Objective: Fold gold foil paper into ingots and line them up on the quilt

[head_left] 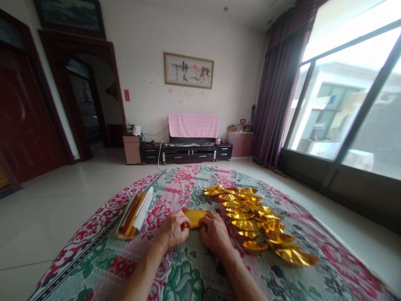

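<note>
A strip of folded gold foil paper (195, 217) lies between my hands, low over the tablecloth. My left hand (176, 229) pinches its left end, the fingers curled in. At the other end my right hand (215, 230) is closed on the paper too, thumb and fingers pressed together. Just right of my right hand sit several folded gold paper ingots (246, 225), set in rough rows. Over to the left lies a loose roll of gold and white paper sheets (134, 215).
A flowered cloth (184, 278) covers the round table. Beyond it stand a low black TV cabinet (191, 155) and a pink cloth (194, 125) draped over a screen. Large windows (341, 104) and a purple curtain (278, 92) are at the right, a dark red door (25, 104) at the left.
</note>
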`<state>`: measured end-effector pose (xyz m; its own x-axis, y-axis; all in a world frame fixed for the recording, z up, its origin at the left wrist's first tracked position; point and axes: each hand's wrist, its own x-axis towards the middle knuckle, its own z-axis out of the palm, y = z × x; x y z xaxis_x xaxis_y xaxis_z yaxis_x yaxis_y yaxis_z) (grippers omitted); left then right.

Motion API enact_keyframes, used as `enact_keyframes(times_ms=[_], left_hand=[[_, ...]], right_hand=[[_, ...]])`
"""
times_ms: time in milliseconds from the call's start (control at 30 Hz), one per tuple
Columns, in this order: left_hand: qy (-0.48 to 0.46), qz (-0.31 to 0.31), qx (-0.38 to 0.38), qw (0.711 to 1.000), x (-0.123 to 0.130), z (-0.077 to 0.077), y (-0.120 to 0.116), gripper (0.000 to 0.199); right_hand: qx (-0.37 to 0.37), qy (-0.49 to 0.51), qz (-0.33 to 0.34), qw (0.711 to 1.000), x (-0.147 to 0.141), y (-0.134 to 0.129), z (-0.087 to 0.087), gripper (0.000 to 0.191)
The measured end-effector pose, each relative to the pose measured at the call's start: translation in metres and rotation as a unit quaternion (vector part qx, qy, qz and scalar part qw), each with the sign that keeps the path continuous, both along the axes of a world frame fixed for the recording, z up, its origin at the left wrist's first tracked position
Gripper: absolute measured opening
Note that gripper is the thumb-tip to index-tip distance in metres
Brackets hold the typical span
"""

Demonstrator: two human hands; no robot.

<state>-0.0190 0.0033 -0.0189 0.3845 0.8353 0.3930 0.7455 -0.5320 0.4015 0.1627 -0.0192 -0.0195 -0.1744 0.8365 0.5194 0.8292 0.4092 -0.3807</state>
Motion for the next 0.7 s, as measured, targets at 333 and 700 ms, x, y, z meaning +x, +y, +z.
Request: enact_keyframes(times_ms=[333, 700], left_hand=[[-0.036, -0.014, -0.017, 0.999, -0.0040, -0.0034, 0.0071, 0.017], [-0.012, 0.037, -0.056, 0.998, 0.0035, 0.0064, 0.0061, 0.025]], right_hand=[[-0.015, 0.012, 0.000, 1.000, 0.0019, -0.0034, 0.0076, 0.015], [0.012, 0.006, -0.008, 1.000, 0.0057, -0.0005, 0.0049, 0.023]])
